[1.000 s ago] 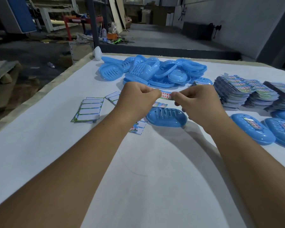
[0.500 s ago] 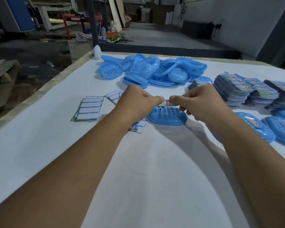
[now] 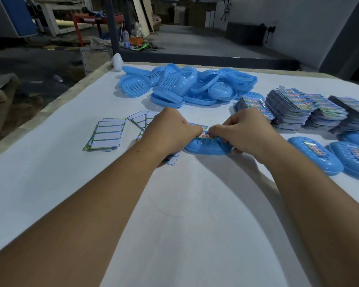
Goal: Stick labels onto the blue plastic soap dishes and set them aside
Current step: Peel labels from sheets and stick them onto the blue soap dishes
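Observation:
A blue oval soap dish [image 3: 207,147] lies on the white table in front of me. A colourful label [image 3: 203,135] lies on top of the dish, mostly hidden by my fingers. My left hand [image 3: 170,131] covers the dish's left end, its thumb pressing down on the label. My right hand [image 3: 247,131] curls round the right end, thumb on the label too. Both thumbs nearly meet over the middle of the dish.
A heap of unlabelled blue dishes [image 3: 187,85] lies at the back. Stacks of printed labels [image 3: 311,110] stand at the right, labelled dishes [image 3: 315,155] in front of them. Peeled backing sheets [image 3: 106,135] lie at the left. The table edge [image 3: 50,106] runs along the left.
Both hands have come down from above the dish with the label stretched between them. The label now lies on the dish and the thumbs have slid together over it.

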{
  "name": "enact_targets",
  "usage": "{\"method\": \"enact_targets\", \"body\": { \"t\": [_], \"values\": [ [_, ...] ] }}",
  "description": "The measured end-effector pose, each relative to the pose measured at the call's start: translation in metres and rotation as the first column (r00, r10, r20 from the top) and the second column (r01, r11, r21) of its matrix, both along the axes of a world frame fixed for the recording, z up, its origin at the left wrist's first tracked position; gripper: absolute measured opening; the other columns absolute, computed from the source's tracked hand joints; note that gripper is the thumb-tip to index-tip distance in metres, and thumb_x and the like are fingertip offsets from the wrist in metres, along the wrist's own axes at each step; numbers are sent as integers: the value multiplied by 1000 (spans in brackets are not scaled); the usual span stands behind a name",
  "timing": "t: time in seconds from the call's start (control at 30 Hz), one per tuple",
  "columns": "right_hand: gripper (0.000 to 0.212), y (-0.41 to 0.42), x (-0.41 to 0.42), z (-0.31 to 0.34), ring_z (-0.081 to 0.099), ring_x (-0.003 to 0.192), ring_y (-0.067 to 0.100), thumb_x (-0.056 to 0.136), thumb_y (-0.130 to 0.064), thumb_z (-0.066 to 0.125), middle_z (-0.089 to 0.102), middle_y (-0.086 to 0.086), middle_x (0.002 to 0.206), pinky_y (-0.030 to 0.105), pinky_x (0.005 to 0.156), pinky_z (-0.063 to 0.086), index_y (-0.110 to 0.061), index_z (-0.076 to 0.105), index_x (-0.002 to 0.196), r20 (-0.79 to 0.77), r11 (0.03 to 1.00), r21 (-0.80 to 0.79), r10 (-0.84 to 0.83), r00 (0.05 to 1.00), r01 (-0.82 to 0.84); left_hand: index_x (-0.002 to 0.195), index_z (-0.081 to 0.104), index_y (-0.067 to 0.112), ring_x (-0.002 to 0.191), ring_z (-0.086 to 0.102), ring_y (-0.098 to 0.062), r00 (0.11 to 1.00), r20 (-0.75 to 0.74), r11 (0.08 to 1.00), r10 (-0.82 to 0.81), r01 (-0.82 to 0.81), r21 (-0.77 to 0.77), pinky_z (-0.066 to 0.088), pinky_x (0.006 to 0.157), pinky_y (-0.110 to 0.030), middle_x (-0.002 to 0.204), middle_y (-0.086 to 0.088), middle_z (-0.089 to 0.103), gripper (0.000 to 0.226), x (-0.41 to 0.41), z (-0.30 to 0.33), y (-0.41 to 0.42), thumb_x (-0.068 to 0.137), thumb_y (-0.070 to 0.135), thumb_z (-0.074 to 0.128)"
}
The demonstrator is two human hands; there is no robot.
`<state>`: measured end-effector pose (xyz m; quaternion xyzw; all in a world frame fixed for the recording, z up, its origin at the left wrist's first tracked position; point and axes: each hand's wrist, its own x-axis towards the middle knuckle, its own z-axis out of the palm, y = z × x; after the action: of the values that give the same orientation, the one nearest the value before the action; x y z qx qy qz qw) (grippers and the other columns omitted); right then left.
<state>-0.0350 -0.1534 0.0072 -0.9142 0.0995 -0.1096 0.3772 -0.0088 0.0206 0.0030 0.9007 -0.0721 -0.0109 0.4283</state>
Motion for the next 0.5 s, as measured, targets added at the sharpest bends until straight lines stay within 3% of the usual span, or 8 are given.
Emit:
{"method": "enact_targets", "body": {
  "t": [0.2,0.33,0.5],
  "values": [
    [29,1,1,0,49,37,16,71,-36,82,69,17,63,30,52,49,-12,73,57,-15,1000,-15,-12,1000,12,70,74,11,41,56,-25,1000,29,999,-1,-1,47,49,46,-29,58,-14,69,34,0,-1,0,65,43,63],
    [29,2,0,0,46,36,14,70,-36,82,63,11,52,29,52,47,-11,73,58,-23,1000,-21,-6,1000,6,74,76,13,64,70,-26,994,111,988,24,-40,148,54,56,-31,60,-7,70,34,-1,-1,-2,68,44,63],
    [29,3,0,-1,41,34,12,69,-37,81,56,4,43,27,50,42,-11,74,59,-25,999,-33,-13,1000,12,74,75,13,49,63,-26,988,152,977,31,-62,203,54,55,-31,52,-6,65,34,-4,0,-4,72,45,64]
  ]
}}
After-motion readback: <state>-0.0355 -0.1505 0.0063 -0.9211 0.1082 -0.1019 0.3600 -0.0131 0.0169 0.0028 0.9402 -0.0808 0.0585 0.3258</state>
